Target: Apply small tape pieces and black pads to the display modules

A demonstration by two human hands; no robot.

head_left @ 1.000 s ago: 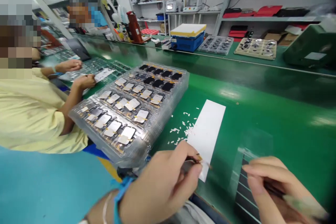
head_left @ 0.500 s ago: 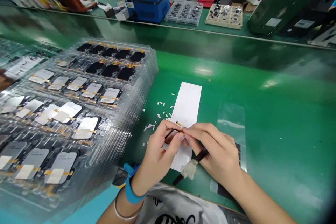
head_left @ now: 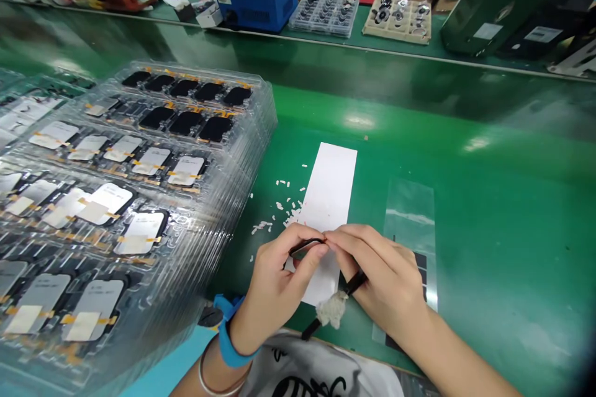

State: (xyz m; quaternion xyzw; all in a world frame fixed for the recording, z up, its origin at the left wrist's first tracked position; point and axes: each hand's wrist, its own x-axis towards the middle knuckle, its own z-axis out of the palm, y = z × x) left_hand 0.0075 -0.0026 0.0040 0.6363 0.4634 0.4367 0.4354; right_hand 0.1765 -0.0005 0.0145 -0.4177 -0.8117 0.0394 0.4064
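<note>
My left hand point(head_left: 279, 273) is closed around the edges of a small watch-type display module point(head_left: 305, 248), whose dark rim shows between thumb and fingers. My right hand point(head_left: 386, 279) pinches at the module's right corner, its fingertips meeting my left ones. What those fingertips pinch is too small to make out. Tucked in the right palm is a thin black tool point(head_left: 311, 329) with a greyish wad point(head_left: 331, 309) wrapped about its middle. Below both hands lies a white paper strip point(head_left: 331, 177) on the green bench. Tiny white scraps point(head_left: 291, 214) are scattered left of the strip.
Stacked clear trays point(head_left: 251, 155) of display modules stand at the left. A clear plastic bag point(head_left: 410, 211) with dark pieces lies right of the paper. On the back shelf are a blue box point(head_left: 256, 3), a clear parts tray point(head_left: 325, 12) and a beige parts tray point(head_left: 398, 20).
Both hands have sunk slightly, and the module has tilted so more of its face shows. The orange strip seen earlier at the fingertips is now hidden. The view has shifted a little.
</note>
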